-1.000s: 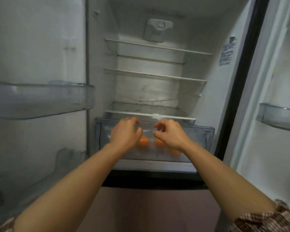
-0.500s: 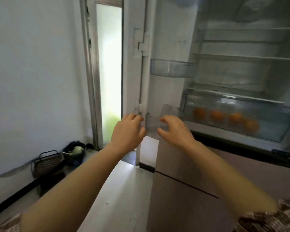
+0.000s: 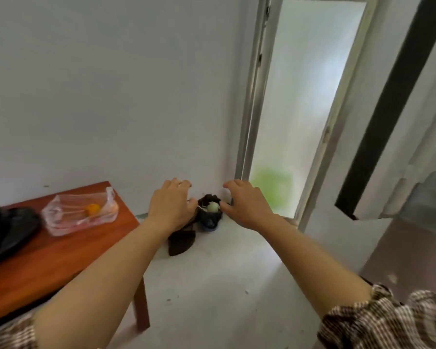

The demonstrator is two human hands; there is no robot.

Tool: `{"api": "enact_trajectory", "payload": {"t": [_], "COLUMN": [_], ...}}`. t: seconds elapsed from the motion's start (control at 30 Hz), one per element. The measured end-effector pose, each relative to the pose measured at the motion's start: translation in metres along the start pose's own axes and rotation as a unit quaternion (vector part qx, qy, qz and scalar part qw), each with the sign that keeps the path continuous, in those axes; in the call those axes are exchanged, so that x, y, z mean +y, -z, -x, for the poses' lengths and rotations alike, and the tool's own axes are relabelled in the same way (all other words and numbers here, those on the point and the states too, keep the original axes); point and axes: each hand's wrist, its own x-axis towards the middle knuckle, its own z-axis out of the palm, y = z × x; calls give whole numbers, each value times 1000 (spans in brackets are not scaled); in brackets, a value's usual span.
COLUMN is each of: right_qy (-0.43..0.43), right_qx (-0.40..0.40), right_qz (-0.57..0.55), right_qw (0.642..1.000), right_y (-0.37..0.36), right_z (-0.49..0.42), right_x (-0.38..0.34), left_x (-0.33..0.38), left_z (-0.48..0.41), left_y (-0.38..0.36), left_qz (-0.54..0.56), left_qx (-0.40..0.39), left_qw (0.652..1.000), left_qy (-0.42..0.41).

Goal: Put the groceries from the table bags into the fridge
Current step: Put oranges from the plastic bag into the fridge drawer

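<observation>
A clear plastic bag lies on the brown wooden table at the left, with an orange inside it. A black bag sits at the table's left edge. My left hand and my right hand are held out in front of me, fingers apart, holding nothing. Both hover in the air right of the table. The open fridge door shows at the right edge; the fridge interior is out of view.
A small dark bin holding a pale round thing stands on the floor in the corner, with a dark dustpan beside it. A bright doorway opens behind. The pale floor stretches between table and fridge.
The view has swung left from the fridge drawer with oranges to the table and corner. Both hands came away from the drawer and stay empty.
</observation>
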Motion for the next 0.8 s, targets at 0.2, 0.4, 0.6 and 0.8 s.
{"api": "enact_trajectory", "payload": {"t": [0.2,0.4,0.6,0.8], "right_qy": [20,40,53,71], "right_qx": [-47,-106,-165,-171], "right_qz": [-32,-53,-54,-50], "right_qw": [998,992,983,981], "right_y": [-87,-159,-228,-308], "right_z": [-86,-152,-218,-298], "right_x": [-127,-213,-255,-277], "left_x": [-169,-293,-379,-461], "left_z": [-9,-20,-46,-112], "left_y": [13,0,-34,-86], "left_qz": [-32,-28,6,1], "left_qx": [-45,-74,-97,-120], "left_qw": [997,990,985,980], "left_qy": [57,116,141,158]}}
